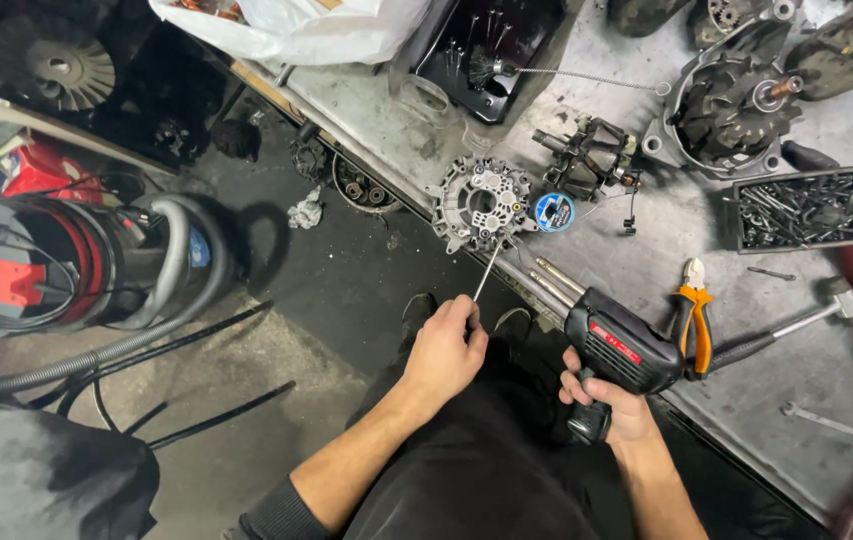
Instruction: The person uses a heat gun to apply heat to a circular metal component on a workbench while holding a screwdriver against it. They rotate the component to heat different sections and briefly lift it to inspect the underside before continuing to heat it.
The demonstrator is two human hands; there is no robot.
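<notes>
My left hand (443, 352) pinches a thin metal rod (487, 269) whose tip touches the round grey alternator end plate (479, 203) at the bench's near edge. A black pistol-shaped soldering gun (618, 345) is gripped in my right hand (614, 402), its two metal tips (550, 279) pointing toward that plate but a little short of it. Just behind the plate lie a small blue spool (553, 212) and a copper-wound rotor (586, 160).
Orange-handled pliers (694, 310), a hammer (796, 322), a wrench (826, 421), a black tray of bolts (808, 208), an alternator housing (728, 105) and a black bin with a wire brush (491, 55) sit on the bench. A vacuum with grey hose (76, 262) stands on the floor at left.
</notes>
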